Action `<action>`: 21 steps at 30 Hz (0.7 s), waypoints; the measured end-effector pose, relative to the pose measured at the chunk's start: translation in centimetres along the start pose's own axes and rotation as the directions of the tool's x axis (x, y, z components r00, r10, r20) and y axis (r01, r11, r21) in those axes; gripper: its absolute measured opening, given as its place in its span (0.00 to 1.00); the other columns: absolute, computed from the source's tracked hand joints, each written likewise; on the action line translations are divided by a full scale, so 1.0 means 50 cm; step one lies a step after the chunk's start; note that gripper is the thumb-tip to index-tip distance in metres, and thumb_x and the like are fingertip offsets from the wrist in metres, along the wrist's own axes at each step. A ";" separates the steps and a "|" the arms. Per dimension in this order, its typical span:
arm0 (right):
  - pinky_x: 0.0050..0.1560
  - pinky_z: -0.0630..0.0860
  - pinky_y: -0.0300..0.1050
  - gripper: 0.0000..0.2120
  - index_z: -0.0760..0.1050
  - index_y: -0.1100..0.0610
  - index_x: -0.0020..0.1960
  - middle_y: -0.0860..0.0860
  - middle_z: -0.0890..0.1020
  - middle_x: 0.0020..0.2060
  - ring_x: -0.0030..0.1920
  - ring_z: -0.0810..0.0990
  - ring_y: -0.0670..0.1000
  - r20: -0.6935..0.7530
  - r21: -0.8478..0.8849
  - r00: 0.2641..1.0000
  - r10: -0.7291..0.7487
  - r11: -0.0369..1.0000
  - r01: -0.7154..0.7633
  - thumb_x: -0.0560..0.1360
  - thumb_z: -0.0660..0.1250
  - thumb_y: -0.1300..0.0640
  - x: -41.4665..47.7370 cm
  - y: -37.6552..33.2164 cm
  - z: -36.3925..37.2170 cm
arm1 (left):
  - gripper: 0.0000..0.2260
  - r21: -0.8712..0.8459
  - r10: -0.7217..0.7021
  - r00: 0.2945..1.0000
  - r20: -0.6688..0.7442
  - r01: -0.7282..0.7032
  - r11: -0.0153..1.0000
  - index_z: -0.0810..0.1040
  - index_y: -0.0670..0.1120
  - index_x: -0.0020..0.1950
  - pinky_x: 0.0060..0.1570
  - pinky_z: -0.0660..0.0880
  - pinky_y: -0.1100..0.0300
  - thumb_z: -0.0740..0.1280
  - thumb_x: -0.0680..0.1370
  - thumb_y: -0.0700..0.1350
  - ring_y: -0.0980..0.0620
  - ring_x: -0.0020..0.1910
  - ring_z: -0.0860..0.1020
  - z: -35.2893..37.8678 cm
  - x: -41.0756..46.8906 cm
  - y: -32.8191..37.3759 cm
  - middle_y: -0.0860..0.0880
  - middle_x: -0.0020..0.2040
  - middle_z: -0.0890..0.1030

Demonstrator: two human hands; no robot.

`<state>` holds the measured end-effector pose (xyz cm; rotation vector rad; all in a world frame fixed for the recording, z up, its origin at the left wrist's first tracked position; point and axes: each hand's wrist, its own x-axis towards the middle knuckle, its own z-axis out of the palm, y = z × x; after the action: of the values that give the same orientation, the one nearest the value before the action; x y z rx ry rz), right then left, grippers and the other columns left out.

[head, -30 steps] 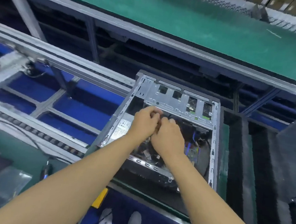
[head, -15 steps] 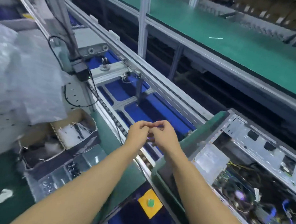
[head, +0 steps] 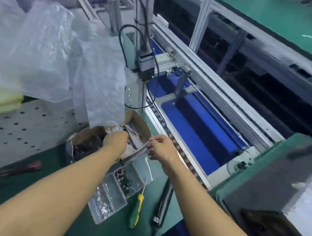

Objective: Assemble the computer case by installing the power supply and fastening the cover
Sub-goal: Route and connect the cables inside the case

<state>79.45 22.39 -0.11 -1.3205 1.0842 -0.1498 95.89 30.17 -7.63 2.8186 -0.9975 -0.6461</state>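
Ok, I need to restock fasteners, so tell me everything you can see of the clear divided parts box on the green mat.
The clear divided parts box looks like transparent plastic, long and narrow, split crosswise into about four compartments. It lies flat on the green mat, set at an angle, with a green-and-yellow-handled screwdriver to its right. The nearest compartment holds silvery screws, one further along dark ones; the rest look nearly empty. Its far end reaches the cardboard box.

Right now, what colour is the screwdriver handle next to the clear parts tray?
The screwdriver handle is green with a yellow collar near the shaft; head view, the only one.
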 end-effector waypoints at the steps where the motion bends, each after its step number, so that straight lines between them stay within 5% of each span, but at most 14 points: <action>1: 0.30 0.72 0.41 0.07 0.74 0.59 0.54 0.55 0.79 0.39 0.31 0.74 0.50 -0.003 -0.004 1.000 0.004 1.000 -0.004 0.82 0.58 0.66 0.008 0.001 0.010 | 0.12 0.079 0.019 0.999 0.026 -0.021 0.997 0.78 0.47 0.62 0.57 0.73 0.53 0.62 0.81 0.40 0.43 0.61 0.77 0.004 0.016 -0.010 0.44 0.62 0.79; 6: 0.32 0.74 0.40 0.08 0.74 0.56 0.50 0.53 0.80 0.41 0.34 0.75 0.50 0.006 -0.053 0.999 0.037 0.998 -0.037 0.84 0.59 0.64 0.031 0.012 0.023 | 0.13 0.475 0.085 0.992 0.096 -0.121 0.872 0.80 0.53 0.58 0.64 0.67 0.49 0.63 0.78 0.40 0.47 0.58 0.78 0.031 0.070 -0.026 0.50 0.56 0.83; 10: 0.35 0.73 0.41 0.08 0.75 0.57 0.51 0.54 0.80 0.41 0.34 0.75 0.49 -0.003 -0.051 0.999 0.053 0.997 -0.054 0.84 0.58 0.64 0.034 0.031 0.023 | 0.09 0.538 0.132 0.985 0.113 -0.173 0.825 0.80 0.54 0.50 0.65 0.63 0.48 0.64 0.76 0.41 0.49 0.54 0.78 0.050 0.080 -0.013 0.52 0.50 0.83; 16: 0.35 0.73 0.42 0.08 0.76 0.57 0.50 0.54 0.80 0.42 0.34 0.75 0.49 -0.023 -0.022 0.998 0.063 0.998 -0.063 0.84 0.59 0.63 0.032 0.047 0.014 | 0.07 0.484 0.183 0.976 0.115 -0.216 0.848 0.82 0.52 0.47 0.66 0.62 0.50 0.66 0.74 0.41 0.50 0.50 0.79 0.043 0.083 -0.014 0.51 0.46 0.83; 21: 0.35 0.73 0.41 0.08 0.76 0.57 0.49 0.53 0.80 0.41 0.34 0.75 0.49 -0.015 0.001 0.998 0.056 0.998 -0.056 0.84 0.59 0.62 0.024 0.047 0.009 | 0.04 0.110 0.226 0.971 0.079 -0.234 0.966 0.79 0.51 0.42 0.55 0.72 0.53 0.72 0.77 0.47 0.47 0.48 0.79 0.016 0.083 -0.026 0.50 0.44 0.82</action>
<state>79.31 22.70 -2.76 -1.2893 1.1325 -0.1179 99.20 28.67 -10.11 2.7334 -1.3931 -0.6758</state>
